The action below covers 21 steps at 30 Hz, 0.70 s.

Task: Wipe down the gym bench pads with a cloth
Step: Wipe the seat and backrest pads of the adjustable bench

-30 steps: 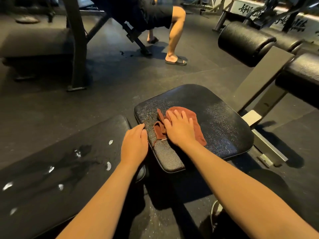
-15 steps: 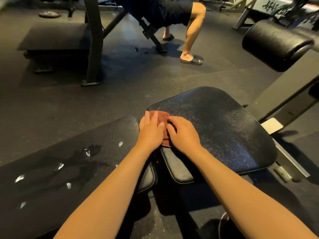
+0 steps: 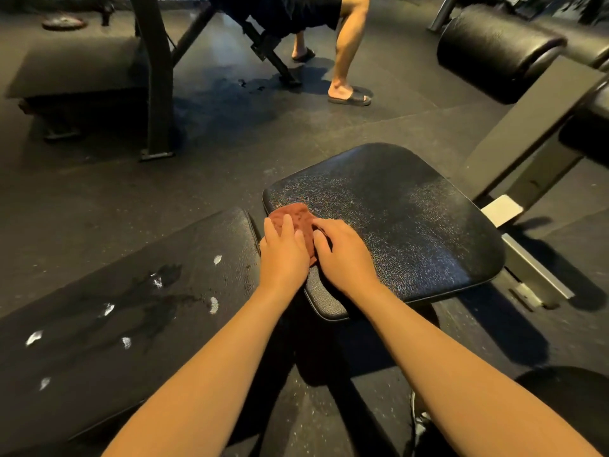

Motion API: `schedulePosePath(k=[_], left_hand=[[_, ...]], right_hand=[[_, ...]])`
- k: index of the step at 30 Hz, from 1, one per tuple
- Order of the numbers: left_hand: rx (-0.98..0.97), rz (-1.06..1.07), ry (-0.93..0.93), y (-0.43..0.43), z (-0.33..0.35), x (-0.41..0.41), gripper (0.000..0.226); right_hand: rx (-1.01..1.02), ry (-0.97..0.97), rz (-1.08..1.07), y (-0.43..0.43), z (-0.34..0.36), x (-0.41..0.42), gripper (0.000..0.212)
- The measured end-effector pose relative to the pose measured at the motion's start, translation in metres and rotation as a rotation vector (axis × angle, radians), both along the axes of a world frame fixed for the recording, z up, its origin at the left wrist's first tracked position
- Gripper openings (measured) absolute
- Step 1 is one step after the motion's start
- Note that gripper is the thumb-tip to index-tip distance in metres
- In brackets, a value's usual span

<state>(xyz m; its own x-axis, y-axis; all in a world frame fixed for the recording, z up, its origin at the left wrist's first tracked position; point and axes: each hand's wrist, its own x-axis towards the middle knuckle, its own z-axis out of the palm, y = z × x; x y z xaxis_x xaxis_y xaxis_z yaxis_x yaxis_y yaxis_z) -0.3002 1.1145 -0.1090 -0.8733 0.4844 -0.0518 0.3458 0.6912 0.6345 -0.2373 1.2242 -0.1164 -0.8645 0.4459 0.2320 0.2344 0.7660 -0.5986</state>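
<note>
Now the red-brown cloth (image 3: 294, 216) sits bunched up on the seat pad (image 3: 402, 225), at the left corner close to the gap beside the long pad (image 3: 204, 245). Both hands are on it, side by side. The left hand (image 3: 282, 257) lies flat on top, with its fingers straight and close together, pressing down. The right hand (image 3: 344, 257) has its fingers bent, and they grip the cloth's right side. The seat pad is black and bumpy and shines a little. The long pad has dark wet marks and small bright spots on it. Far off on the dark floor (image 3: 99, 192), another person's bare leg stands in a black sandal (image 3: 351, 98). A fat round roller (image 3: 494, 47) sticks out at the top right
</note>
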Motion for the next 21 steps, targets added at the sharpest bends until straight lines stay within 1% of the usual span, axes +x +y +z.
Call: schedulePosePath(k=[3,6,9,12,14,17,19,21], left_hand=[[0.021,0.024,0.026,-0.005,-0.010,0.008,0.050],[0.029,-0.008,0.056,-0.012,-0.015,0.015,0.049],[0.097,-0.030,0.075,-0.023,-0.014,0.031,0.044],[0.201,-0.051,0.034,-0.035,-0.013,0.048,0.038],[0.243,-0.119,0.084,-0.044,-0.011,0.061,0.036],[0.222,-0.210,0.151,-0.052,-0.018,0.065,0.038],[0.208,-0.206,0.107,-0.058,-0.019,0.064,0.040],[0.272,-0.170,0.029,-0.070,-0.014,0.062,0.041]], right_hand=[[0.026,-0.012,-0.011,-0.005,-0.002,0.011,0.037],[0.054,-0.022,-0.023,-0.012,-0.003,0.025,0.036],[0.063,-0.027,-0.045,-0.022,-0.002,0.038,0.033],[0.048,-0.035,-0.056,-0.032,-0.003,0.051,0.031],[0.040,-0.018,-0.063,-0.040,-0.002,0.058,0.029],[-0.003,-0.011,-0.094,-0.053,0.003,0.062,0.021],[-0.075,0.008,-0.098,-0.061,0.009,0.060,0.015],[-0.150,0.039,-0.065,-0.072,0.014,0.054,0.014]])
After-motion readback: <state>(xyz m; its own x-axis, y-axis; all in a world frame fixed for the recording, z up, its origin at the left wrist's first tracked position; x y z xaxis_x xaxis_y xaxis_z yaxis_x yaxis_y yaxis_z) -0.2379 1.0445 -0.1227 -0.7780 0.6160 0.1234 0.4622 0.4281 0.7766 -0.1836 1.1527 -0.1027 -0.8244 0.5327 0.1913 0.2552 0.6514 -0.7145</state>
